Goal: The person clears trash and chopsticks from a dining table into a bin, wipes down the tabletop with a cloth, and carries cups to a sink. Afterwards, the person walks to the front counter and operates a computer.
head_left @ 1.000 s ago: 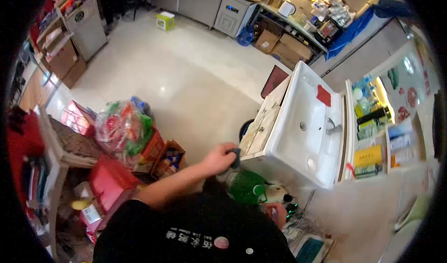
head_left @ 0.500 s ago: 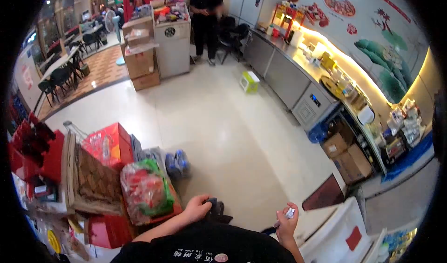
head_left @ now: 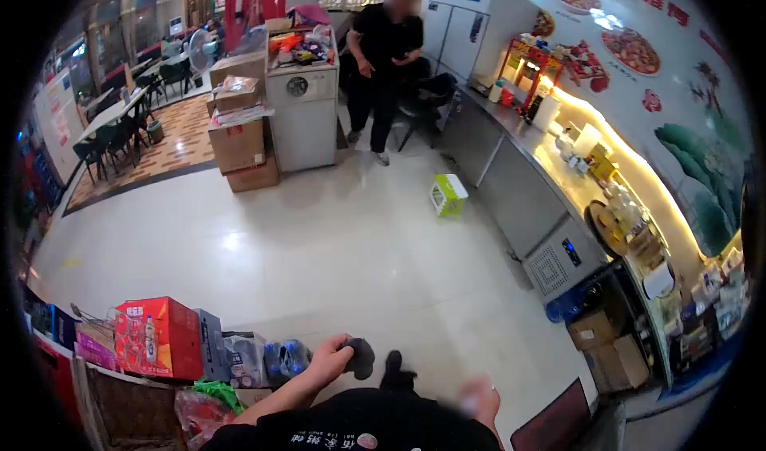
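My left hand (head_left: 329, 361) is closed around a dark grey, soft-looking bundle (head_left: 361, 358), possibly cloth, held in front of my waist. Its exact kind does not show. My right hand (head_left: 481, 399) is at waist height on the right, partly smeared. Its fingers look curled, with a small pale bit at the edge that I cannot identify. Below, my dark shoe (head_left: 394, 361) stands on the tiled floor. Nearest to my left forearm are a clear plastic bag with green (head_left: 215, 393) and shrink-wrapped blue-capped bottles (head_left: 286, 358).
A person in black (head_left: 383, 60) stands ahead, beside a white cabinet (head_left: 302, 120) and stacked cartons (head_left: 237, 144). A green-white box (head_left: 448, 195) sits on the floor. A steel counter (head_left: 523, 176) lines the right. Red drink cartons (head_left: 158, 338) stand at left; a dark red board (head_left: 552, 419) lies lower right.
My view has moved forward and turned left. The person ahead appears nearer, now in a stepping pose. My left hand still holds the grey bundle; the silvery thing in my right hand is now unclear.
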Motion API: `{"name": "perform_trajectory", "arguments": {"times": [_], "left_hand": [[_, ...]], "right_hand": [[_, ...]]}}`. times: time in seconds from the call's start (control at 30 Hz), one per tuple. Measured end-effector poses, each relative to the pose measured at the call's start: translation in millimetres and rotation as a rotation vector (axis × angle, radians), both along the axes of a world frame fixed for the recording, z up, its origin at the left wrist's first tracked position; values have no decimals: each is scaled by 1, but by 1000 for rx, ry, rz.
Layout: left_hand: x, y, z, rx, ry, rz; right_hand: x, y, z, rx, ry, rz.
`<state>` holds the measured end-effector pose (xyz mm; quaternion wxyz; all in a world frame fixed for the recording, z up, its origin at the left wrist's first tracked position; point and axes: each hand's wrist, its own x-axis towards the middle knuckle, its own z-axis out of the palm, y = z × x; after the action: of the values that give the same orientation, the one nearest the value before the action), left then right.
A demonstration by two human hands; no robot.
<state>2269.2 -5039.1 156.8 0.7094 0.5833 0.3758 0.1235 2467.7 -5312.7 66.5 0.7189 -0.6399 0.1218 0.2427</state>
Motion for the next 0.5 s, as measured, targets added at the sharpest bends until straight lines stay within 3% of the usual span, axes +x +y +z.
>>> {"name": "perform_trajectory", "arguments": {"times": [0.03,0.07,0.13,0.2,0.3,0.33,0.43,0.5], "left_hand": [[12,12,-1,-78,21,59],[29,29,-22,-37,-101,101],[50,69,-44,-28,-106,211],[64,104,-34,-51,-73,277],[75,163,-34,49,-41,329],[76,186,-37,119,-9,401],[72,253,-32,242,111,581],[61,306,-78,247,-79,788]], "right_hand": [[12,17,-6,-20,17,21],[35,36,-9,-185,-177,126],[84,101,-19,-456,-601,350],[105,168,-20,-686,-1013,547],[152,278,29,-358,-622,815],[169,315,31,-139,-580,934],[194,428,29,77,-588,1105],[196,499,14,72,-598,1235]]}}
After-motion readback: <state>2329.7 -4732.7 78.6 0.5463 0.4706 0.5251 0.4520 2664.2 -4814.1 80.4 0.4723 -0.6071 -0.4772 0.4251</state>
